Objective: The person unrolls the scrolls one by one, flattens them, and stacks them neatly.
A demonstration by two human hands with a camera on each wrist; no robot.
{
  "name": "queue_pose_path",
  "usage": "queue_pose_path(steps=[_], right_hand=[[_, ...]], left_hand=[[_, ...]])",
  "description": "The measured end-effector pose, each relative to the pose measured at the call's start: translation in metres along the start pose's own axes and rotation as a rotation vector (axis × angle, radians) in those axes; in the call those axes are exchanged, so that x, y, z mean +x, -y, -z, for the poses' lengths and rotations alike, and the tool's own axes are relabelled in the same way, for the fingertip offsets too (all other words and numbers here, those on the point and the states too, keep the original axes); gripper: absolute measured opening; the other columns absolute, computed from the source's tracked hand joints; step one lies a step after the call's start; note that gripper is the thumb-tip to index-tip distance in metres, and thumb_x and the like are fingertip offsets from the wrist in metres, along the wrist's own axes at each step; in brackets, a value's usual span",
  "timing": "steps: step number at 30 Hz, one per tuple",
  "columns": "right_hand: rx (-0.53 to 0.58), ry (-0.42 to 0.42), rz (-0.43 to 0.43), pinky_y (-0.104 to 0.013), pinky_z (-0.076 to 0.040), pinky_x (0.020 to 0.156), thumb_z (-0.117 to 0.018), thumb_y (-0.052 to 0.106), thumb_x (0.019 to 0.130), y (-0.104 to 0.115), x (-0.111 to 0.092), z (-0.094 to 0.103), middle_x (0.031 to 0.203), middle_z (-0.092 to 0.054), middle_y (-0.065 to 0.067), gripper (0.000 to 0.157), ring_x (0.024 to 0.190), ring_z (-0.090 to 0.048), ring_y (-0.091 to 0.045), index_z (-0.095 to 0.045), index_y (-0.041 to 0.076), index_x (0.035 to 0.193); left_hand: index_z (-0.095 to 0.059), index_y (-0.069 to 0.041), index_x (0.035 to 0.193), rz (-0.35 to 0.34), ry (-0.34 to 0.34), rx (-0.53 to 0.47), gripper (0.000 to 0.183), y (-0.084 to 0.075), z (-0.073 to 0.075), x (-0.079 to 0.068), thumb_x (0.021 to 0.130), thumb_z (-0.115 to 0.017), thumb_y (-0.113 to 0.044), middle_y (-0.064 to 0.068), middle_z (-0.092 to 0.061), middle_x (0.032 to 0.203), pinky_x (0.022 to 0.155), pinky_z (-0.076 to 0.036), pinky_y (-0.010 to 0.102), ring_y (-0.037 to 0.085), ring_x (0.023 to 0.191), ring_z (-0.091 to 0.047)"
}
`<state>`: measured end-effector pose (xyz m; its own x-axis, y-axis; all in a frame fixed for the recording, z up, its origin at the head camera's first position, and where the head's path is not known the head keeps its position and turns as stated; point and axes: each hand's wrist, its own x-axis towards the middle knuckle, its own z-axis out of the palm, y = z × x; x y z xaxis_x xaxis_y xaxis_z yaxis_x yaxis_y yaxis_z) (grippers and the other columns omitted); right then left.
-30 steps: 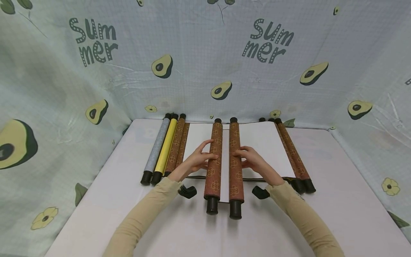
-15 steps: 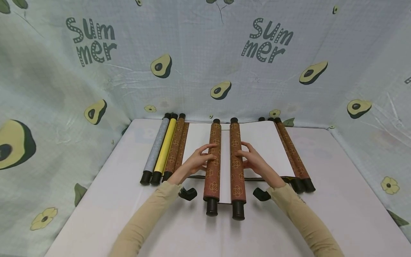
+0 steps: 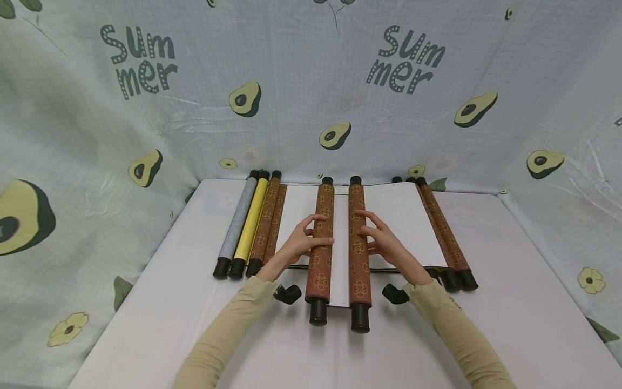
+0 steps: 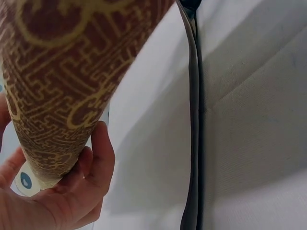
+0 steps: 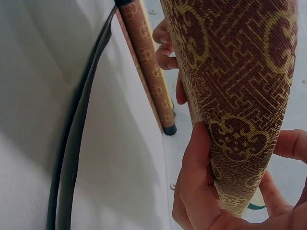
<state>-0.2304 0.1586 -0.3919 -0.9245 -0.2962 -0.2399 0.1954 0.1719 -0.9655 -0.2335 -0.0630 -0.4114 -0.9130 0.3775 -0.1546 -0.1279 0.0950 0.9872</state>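
Note:
A hanging scroll in brown brocade with gold motifs is held partly rolled over the table. My left hand (image 3: 301,240) grips its left roll (image 3: 319,270), thumb across the top. The right hand (image 3: 384,240) holds the right roll (image 3: 359,270), fingers at its outer side. Between the rolls runs a narrow strip of white paper (image 3: 340,254). Black knobs cap both rolls. In the left wrist view the fingers curl round the brocade (image 4: 72,81); the right wrist view shows the same on the other roll (image 5: 235,86).
Beneath lies another spread scroll, its white sheet (image 3: 396,216) running between brown rolls at left (image 3: 264,227) and right (image 3: 444,232). A yellow roll (image 3: 251,221) and a grey-blue roll (image 3: 238,221) lie at the left. A patterned cloth (image 3: 291,108) hangs behind the table.
The two held rolls have drawn slightly apart, so the white strip between them is wider. The fingers have shifted a little on both rolls.

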Motion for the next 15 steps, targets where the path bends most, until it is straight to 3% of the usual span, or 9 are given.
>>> queue_pose_path(steps=[6, 11, 15], right_hand=[[-0.007, -0.024, -0.011, -0.035, -0.05, 0.065, -0.047, 0.021, 0.09, -0.006, 0.005, 0.003, 0.136, -0.026, -0.021, 0.053, 0.075, -0.062, -0.024, -0.025, 0.022, 0.138], [-0.08, -0.093, -0.035, -0.035, -0.048, 0.068, -0.06, 0.032, 0.084, -0.014, 0.011, 0.003, 0.131, -0.035, -0.019, 0.06, 0.089, -0.058, -0.026, -0.025, 0.025, 0.132], [-0.11, -0.12, -0.045, -0.035, -0.047, 0.067, -0.066, 0.026, 0.079, -0.014, 0.011, 0.001, 0.123, -0.041, -0.022, 0.066, 0.089, -0.054, -0.025, -0.022, 0.026, 0.128]], left_hand=[[-0.041, -0.023, 0.128, -0.007, -0.001, 0.021, 0.058, -0.002, 0.0, -0.001, 0.078, -0.066, -0.009, 0.021, -0.048, 0.111, 0.057, -0.053, 0.034, 0.02, 0.078, -0.058], [-0.041, -0.022, 0.13, -0.024, 0.001, 0.028, 0.059, -0.004, 0.004, 0.0, 0.079, -0.065, -0.008, 0.022, -0.048, 0.112, 0.056, -0.051, 0.031, 0.017, 0.079, -0.056], [-0.038, -0.02, 0.134, -0.021, 0.023, 0.032, 0.06, -0.005, 0.006, 0.001, 0.081, -0.063, -0.008, 0.023, -0.045, 0.116, 0.055, -0.05, 0.029, 0.016, 0.08, -0.054]])
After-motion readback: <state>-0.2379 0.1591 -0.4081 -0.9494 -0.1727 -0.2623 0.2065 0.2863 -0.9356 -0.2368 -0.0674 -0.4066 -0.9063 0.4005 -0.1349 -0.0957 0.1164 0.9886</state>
